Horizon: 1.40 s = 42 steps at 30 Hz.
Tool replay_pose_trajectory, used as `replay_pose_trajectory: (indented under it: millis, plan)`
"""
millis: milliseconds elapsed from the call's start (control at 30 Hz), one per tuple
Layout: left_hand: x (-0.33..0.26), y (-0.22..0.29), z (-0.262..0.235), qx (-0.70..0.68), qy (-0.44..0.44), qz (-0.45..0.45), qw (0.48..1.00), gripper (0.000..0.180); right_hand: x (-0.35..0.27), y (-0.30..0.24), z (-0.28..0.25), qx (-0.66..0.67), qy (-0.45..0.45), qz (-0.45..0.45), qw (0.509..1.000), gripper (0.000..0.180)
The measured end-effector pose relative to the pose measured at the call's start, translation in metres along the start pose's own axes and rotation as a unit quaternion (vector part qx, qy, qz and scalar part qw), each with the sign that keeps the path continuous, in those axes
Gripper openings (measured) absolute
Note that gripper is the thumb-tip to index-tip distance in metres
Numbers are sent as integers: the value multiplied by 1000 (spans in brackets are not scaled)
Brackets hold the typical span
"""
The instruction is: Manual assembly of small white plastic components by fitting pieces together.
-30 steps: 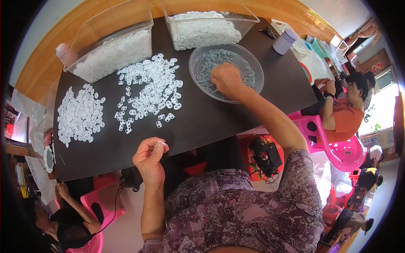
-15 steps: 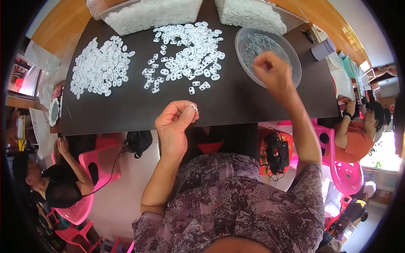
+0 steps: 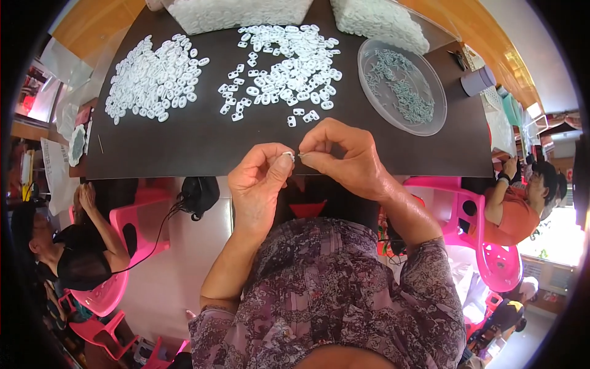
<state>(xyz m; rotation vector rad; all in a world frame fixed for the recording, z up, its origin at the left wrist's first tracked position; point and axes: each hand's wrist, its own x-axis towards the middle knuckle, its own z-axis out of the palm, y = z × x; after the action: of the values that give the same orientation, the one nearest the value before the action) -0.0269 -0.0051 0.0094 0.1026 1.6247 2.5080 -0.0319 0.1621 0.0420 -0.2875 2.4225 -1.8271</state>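
Here, sat at the table (image 3: 166, 147), with illegible print on a sheet (image 3: 59, 178) at far left and pins (image 3: 413, 103) in a dish (image 3: 381, 97) at right. With left hand (image 3: 257, 178), pinched a piece (image 3: 288, 154) of unclear long axis; with right hand (image 3: 344, 158), closed at the tips just to its right, apparently gripped a pin (image 3: 300, 155).

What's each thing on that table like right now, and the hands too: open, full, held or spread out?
Left hand: pinched shut on a white piece.
White piece: held between thumb and finger.
Right hand: fingertips pinched together; what they hold is too small to tell.
Left white pile: loose, heaped.
Right white pile: loose, spread out.
Round clear tray: uncovered, partly filled.
Grey-green pieces: loose inside it.
Purple container: open or shut, cannot tell.
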Motion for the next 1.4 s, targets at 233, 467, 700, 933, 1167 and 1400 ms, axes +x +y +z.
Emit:
replay_pose_trajectory:
  millis: [233,467,700,933,1167,1400]
  plan:
    - [-2,2,2,-4,-9,-9,1000,11,1,-2,4,-14,-7,-14,1000,7]
    - [-1,0,-2,12,-2,-9,1000,12,3,3,6,-41,-2,-58,997,7]
    - [-4,4,-1,3,-11,-28,1000,12,2,4,8,-53,-3,-57,997,7]
    - [-6,4,-4,19,-20,-18,999,13,2,5,11,-55,-9,-62,997,7]
    - [-8,-8,-6,62,5,25,998,11,-1,11,21,43,7,13,999,7]
    - [-9,-14,-12,117,39,47,991,12,-3,16,32,89,14,50,995,9]
